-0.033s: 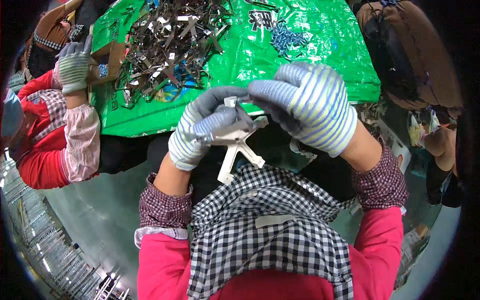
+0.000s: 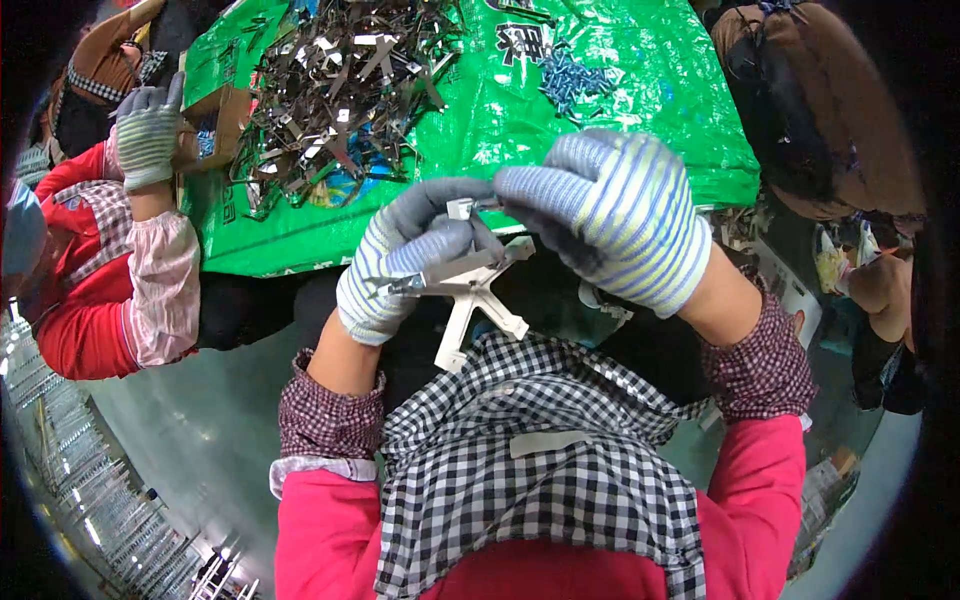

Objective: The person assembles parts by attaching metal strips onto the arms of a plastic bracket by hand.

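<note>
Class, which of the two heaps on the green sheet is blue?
The smaller heap of screw-like pieces, beyond the right hand; the larger heap of metal strips on its left is dark and silvery.

The smooth grey-green floor [image 2: 190, 430] gleams at the near left. A green-covered table [image 2: 670, 120] fills the far middle.

Shifts tiny. White bracket [image 2: 474, 284] at left hand [image 2: 395, 252]: arm beside left thumb, blurred earlier, now sharper. Left thumb outline crisper too. Right hand [image 2: 622, 222] marginally lower in view than before.
</note>
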Demonstrator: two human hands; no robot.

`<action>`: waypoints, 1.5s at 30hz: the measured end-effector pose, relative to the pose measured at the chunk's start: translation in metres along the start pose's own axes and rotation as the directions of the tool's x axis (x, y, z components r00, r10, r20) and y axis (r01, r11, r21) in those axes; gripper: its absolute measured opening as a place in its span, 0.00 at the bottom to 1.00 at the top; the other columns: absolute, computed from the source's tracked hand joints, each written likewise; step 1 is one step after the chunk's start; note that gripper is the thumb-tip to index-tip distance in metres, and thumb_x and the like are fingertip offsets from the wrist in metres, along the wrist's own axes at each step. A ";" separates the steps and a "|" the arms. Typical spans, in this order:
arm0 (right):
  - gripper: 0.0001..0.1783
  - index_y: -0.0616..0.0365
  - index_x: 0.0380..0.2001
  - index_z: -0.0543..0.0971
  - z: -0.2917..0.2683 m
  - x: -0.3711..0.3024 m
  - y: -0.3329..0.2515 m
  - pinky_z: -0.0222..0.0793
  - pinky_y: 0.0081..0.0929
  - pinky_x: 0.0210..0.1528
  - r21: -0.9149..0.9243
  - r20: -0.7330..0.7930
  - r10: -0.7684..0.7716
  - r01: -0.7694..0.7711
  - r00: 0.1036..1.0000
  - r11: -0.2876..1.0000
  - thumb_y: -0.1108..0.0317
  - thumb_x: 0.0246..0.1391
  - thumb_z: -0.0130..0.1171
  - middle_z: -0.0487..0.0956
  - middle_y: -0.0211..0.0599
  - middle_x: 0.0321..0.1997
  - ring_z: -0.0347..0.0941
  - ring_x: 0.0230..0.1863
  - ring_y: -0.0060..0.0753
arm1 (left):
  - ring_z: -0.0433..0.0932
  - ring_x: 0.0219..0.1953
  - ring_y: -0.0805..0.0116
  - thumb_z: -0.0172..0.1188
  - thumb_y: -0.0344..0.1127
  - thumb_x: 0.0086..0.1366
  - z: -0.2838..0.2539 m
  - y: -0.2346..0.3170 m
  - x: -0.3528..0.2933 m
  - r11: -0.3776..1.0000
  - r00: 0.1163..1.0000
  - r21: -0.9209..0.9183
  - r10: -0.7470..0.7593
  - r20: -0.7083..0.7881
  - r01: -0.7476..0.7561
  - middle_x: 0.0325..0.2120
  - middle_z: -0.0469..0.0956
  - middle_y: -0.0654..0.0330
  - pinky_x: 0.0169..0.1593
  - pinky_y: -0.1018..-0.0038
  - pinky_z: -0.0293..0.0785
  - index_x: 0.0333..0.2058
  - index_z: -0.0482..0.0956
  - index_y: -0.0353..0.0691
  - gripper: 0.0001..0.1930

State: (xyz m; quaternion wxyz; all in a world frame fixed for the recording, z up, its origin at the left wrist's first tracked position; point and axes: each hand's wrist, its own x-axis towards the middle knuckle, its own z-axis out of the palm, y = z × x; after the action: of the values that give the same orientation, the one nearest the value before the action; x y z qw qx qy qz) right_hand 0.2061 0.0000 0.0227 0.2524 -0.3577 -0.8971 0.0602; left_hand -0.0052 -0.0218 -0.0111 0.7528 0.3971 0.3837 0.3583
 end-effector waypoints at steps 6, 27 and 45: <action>0.22 0.43 0.43 0.71 0.000 0.000 -0.016 0.58 0.30 0.20 -0.160 0.098 -0.164 0.179 0.981 0.971 0.64 0.38 0.51 0.68 0.27 0.22 0.67 0.23 0.30 | 0.74 0.38 0.69 0.58 0.34 0.56 -0.004 0.010 -0.024 0.905 1.000 0.425 -0.001 0.000 0.001 0.36 0.75 0.57 0.45 0.73 0.72 0.47 0.68 0.36 0.20; 0.07 0.61 0.27 0.77 0.039 -0.017 -0.028 0.66 0.31 0.25 0.507 0.469 0.342 -0.565 0.814 0.651 0.69 0.47 0.54 0.77 0.46 0.23 0.72 0.22 0.37 | 0.76 0.31 0.60 0.52 0.36 0.60 -0.017 -0.043 -0.023 0.405 0.819 0.765 0.508 0.267 -0.500 0.32 0.75 0.53 0.37 0.70 0.71 0.52 0.64 0.40 0.21; 0.08 0.53 0.26 0.73 0.023 -0.020 -0.032 0.58 0.29 0.12 -0.185 0.242 -0.281 0.329 0.929 0.926 0.64 0.39 0.51 0.68 0.27 0.17 0.66 0.16 0.27 | 0.73 0.36 0.72 0.52 0.36 0.61 -0.019 -0.054 -0.021 0.942 0.955 0.270 0.125 0.267 -0.199 0.38 0.74 0.59 0.38 0.76 0.72 0.51 0.66 0.40 0.20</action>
State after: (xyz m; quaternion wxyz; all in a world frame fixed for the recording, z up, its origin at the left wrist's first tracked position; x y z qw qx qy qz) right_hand 0.1875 -0.0348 0.0038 0.1203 -0.2306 -0.9646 -0.0430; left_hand -0.0182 -0.0571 -0.0594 0.6947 0.5764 0.3021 0.3064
